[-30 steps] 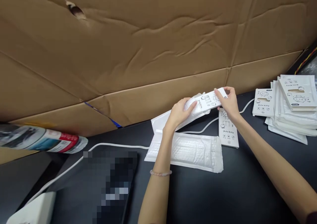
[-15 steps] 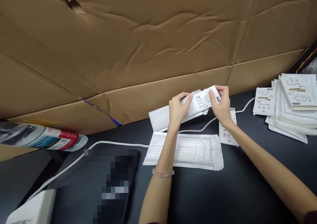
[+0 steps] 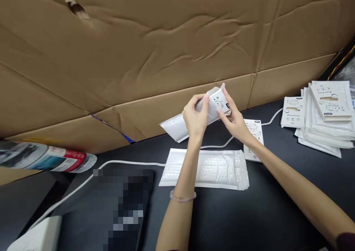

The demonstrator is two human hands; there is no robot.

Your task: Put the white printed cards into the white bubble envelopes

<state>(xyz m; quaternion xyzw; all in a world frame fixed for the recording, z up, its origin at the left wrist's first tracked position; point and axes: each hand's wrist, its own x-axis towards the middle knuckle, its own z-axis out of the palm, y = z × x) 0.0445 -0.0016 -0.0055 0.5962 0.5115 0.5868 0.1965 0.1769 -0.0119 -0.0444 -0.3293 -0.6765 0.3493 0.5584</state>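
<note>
My left hand [image 3: 196,114] is closed around a white bubble mailer [image 3: 177,127], held tilted above the table near the cardboard. A flat white box with a cartoon cat print [image 3: 219,102] is partly inside the mailer's mouth. My right hand [image 3: 233,117] grips the box's outer end between thumb and fingers. Below them, another bubble mailer [image 3: 216,169] lies flat under my left forearm. A second printed box [image 3: 253,130] lies on the table, partly covered by my right wrist.
At the right, a stack of white mailers [image 3: 318,132] has a printed box [image 3: 331,101] on top and another printed box [image 3: 293,112] beside it. A white cable [image 3: 124,162] crosses the black table [image 3: 235,221]. A bottle [image 3: 55,156] lies left; cardboard [image 3: 166,58] rises behind.
The printed box has slid deeper into the mailer, so less of it shows. My right hand has moved left, closer to my left hand, and the mailer is tilted more steeply.
</note>
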